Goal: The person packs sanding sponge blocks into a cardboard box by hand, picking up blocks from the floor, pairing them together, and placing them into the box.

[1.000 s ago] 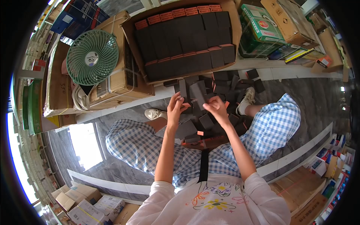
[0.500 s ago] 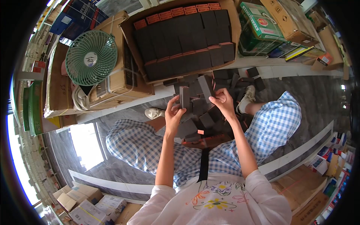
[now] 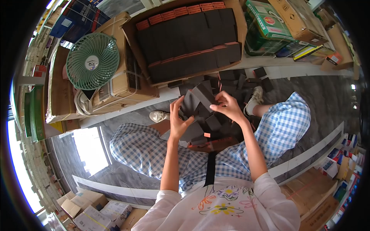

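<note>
Green plastic forms the round grille of a fan at my far left, beside a strapped cardboard carton. Next comes my light-coloured left shoe, resting on the grey veined floor. My left hand grasps a flat black box between outspread fingers and thumb, raised above other boxes of the same kind. Beyond both hands stands a large uncovered carton, filled with ranks of packed black boxes; orange ends show along the back row. Just right of the flat black box, a second black box is held tilted, its upper end leaning toward my left; whether the two touch, I cannot tell. Between my legs, loose black boxes lie heaped at various angles. My right hand grips the second black box near its lower right end, with thumb and fingertips. My right shoe borders the heap. Farther right, a green-and-white carton adjoins a brown carton; nearer me, blue-and-white checked trousers cover my bent right knee.
</note>
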`<state>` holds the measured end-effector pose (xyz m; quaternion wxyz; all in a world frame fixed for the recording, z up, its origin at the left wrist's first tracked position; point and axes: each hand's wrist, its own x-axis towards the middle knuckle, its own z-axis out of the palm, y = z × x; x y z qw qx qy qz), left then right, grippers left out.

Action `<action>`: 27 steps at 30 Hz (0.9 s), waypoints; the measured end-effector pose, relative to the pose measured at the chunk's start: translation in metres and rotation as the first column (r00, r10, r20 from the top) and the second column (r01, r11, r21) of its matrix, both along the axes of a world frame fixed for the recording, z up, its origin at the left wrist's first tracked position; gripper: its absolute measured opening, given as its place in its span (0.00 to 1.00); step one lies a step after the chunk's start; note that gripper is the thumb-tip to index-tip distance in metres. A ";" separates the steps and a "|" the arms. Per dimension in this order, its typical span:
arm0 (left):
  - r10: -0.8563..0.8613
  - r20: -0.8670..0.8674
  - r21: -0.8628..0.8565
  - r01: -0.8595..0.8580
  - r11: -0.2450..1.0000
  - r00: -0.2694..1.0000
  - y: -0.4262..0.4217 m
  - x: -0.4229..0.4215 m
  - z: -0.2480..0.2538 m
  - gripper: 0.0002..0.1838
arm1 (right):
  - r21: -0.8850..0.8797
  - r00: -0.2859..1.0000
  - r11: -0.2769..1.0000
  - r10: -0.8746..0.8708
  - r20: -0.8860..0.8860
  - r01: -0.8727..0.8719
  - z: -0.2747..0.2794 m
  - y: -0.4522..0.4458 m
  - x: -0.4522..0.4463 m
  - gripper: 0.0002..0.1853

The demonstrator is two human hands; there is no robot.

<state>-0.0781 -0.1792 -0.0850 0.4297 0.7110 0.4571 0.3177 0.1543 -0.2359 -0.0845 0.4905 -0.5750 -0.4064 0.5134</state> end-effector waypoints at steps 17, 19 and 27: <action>0.018 0.415 -0.409 0.169 0.897 0.910 0.000 -0.004 -0.002 0.43 | -0.387 0.838 0.899 -0.366 -0.405 0.206 -0.030 -0.002 0.022 0.23; -0.012 0.407 -0.367 0.176 0.914 0.914 0.001 -0.001 -0.003 0.43 | -0.416 0.812 0.899 -0.344 -0.472 0.140 -0.033 -0.005 0.021 0.22; -0.157 0.213 -0.144 0.189 0.971 0.964 0.004 0.019 -0.005 0.41 | -0.400 0.604 0.914 -0.287 -0.743 -0.058 -0.042 -0.009 -0.010 0.24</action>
